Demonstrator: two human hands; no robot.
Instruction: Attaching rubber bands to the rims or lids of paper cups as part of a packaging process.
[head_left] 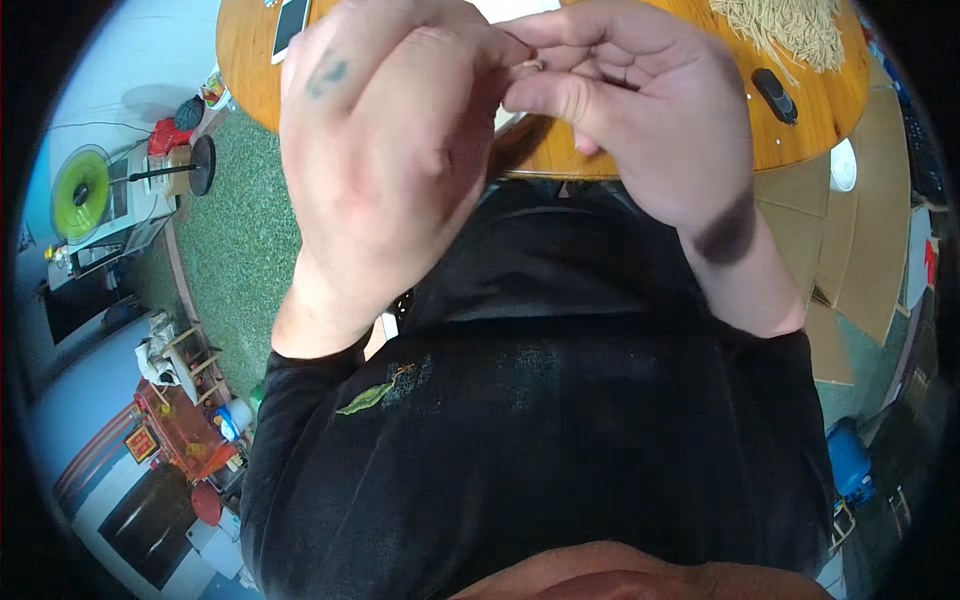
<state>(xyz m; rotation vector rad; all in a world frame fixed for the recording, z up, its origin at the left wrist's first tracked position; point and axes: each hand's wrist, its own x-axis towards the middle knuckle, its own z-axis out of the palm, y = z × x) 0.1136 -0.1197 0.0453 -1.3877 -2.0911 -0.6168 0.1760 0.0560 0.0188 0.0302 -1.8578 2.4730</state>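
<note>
My left hand (390,140) is raised over the near edge of the round wooden table (560,150), its back toward me and its fingers curled in. Opposite it, my right hand (665,105) pinches with thumb and forefinger. The fingertips of both hands meet around a small pale beige bit (530,67), mostly hidden and too small to name. Beneath the hands a white sheet-like thing (515,10) shows in part. On the table at the right lie a bundle of beige cords (790,30) and a small black tool or case (775,97).
A white phone (291,28) lies at the table's left. Flattened cardboard (860,220) and a white cup-like container (843,165) are on the right. A green fan (82,193) stands at the far left, beside green flooring (235,220). Cluttered shelves (185,360) line the left side.
</note>
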